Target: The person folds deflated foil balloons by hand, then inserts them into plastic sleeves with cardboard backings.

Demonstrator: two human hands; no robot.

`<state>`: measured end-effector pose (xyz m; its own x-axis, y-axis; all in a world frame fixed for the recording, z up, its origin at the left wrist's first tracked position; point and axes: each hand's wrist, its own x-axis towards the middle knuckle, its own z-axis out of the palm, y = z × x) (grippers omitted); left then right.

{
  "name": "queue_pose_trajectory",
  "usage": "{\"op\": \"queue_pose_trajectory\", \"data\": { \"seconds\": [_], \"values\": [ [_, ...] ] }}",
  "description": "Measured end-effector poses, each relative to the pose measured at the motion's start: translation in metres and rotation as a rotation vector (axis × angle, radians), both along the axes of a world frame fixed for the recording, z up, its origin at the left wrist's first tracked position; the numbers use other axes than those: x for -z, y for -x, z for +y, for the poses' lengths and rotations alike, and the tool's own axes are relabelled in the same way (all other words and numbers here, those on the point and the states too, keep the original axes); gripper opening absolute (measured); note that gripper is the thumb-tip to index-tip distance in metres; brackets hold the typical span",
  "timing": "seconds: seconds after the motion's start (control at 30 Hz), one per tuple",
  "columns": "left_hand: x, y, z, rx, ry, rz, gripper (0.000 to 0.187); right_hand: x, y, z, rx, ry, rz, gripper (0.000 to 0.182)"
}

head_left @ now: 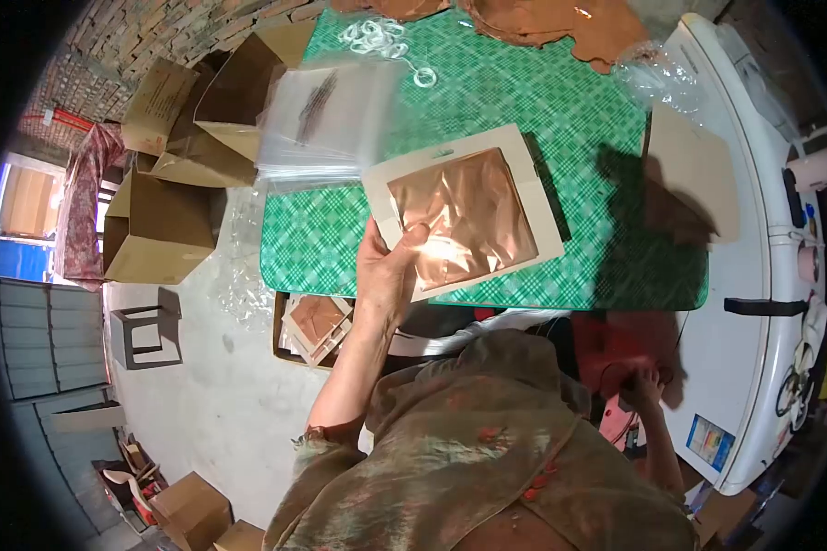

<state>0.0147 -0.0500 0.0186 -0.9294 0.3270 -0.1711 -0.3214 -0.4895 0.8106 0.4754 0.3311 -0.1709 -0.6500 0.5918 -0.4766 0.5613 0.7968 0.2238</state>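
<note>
My left hand (388, 274) holds a white card with a shiny copper-coloured packet (464, 220) on its face, thumb on top, over the front edge of the green checked table (312, 248). Low on the right, my right hand (645, 389) is beside a red object (616, 418); its fingers are dark and blurred, so what they hold, if anything, cannot be made out. A stack of clear plastic sleeves (317, 119) lies at the table's left. Below the table edge, a box holds more cards with copper-coloured pieces (317, 319).
Open cardboard boxes (161, 230) stand at the left. White string (374, 39) and brown material (560, 28) lie at the table's far side. Clear plastic (662, 78) and a white appliance (744, 275) with a pale board (694, 174) are at the right. A grey frame (127, 342) sits on the floor.
</note>
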Motion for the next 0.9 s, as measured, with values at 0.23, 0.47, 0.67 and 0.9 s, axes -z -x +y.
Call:
{"op": "queue_pose_trajectory", "data": {
  "seconds": [0.23,0.47,0.67,0.9],
  "values": [
    [-0.012,0.008,-0.001,0.103,0.054,-0.03,0.06,-0.209,0.209,-0.086,-0.069,0.504,0.801,0.02],
    [-0.012,0.001,-0.001,0.208,0.149,-0.018,0.067,-0.23,0.341,-0.128,0.243,1.455,1.029,0.032],
    [-0.02,-0.009,-0.018,0.213,0.163,-0.237,0.067,-0.198,0.35,-0.136,0.155,1.549,1.093,0.032],
    [-0.011,-0.014,-0.011,0.14,0.256,-0.192,0.055,-0.18,0.368,-0.113,-0.01,1.376,0.849,0.026]
  ]
}}
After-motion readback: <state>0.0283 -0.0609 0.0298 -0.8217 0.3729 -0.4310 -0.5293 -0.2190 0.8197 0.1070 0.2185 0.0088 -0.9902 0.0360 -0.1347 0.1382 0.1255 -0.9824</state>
